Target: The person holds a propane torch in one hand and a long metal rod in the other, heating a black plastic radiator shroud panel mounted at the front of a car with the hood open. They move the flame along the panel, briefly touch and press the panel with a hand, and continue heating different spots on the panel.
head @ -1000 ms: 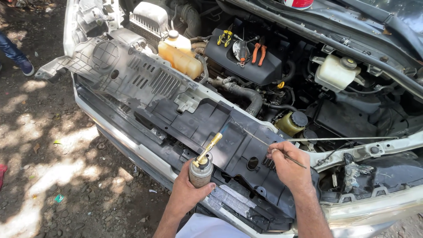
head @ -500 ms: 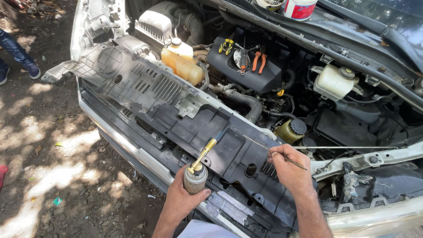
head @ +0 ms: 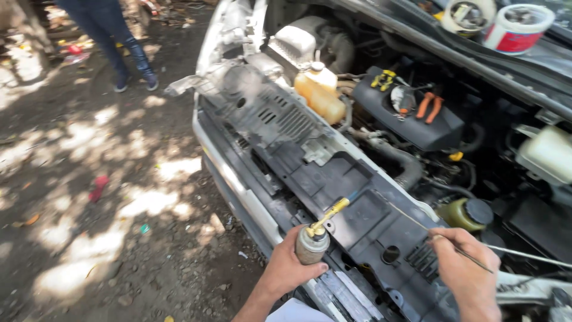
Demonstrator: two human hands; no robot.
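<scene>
Gas torch, a small grey canister with a brass nozzle, now sits low in the middle of the frame, farther left of the thin wire rod than a second ago, so its tip points at the black front panel apart from the rod. Left hand wraps its fingers tight around the canister. Lower right, the right hand pinches the rod between closed fingertips.

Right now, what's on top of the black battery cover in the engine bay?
On the battery cover: orange-handled pliers, a yellow-handled tool and a round part I cannot identify. The battery beneath is hidden.
</scene>
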